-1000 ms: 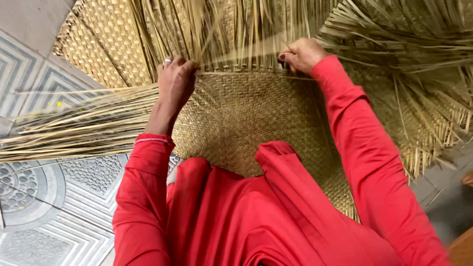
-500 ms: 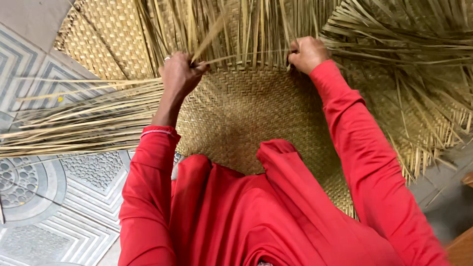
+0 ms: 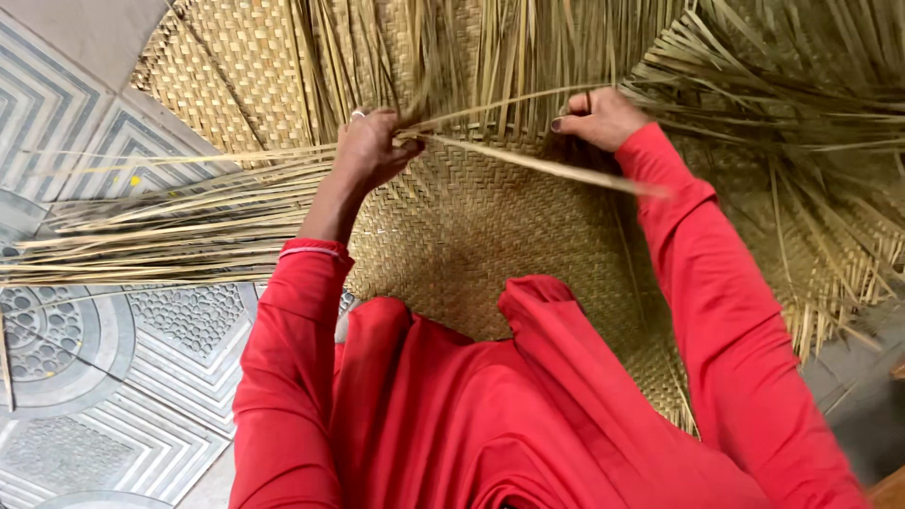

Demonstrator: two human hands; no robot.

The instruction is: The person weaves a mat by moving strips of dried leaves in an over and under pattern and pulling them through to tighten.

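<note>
A wide, flat, tan woven straw mat (image 3: 490, 245) is spread under both hands. Along its far woven edge, a long pale straw strip (image 3: 547, 165) is pinched by the closed left hand (image 3: 370, 151), slanting rightward beneath the right hand (image 3: 600, 117), which presses loose strands there.

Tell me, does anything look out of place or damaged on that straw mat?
Nothing looks damaged. One loose strip slants across the woven mat, out of line with the upright strands; the left hand grips its end. The right hand presses the weave's edge. Unwoven strands fan over the tiled floor.
</note>
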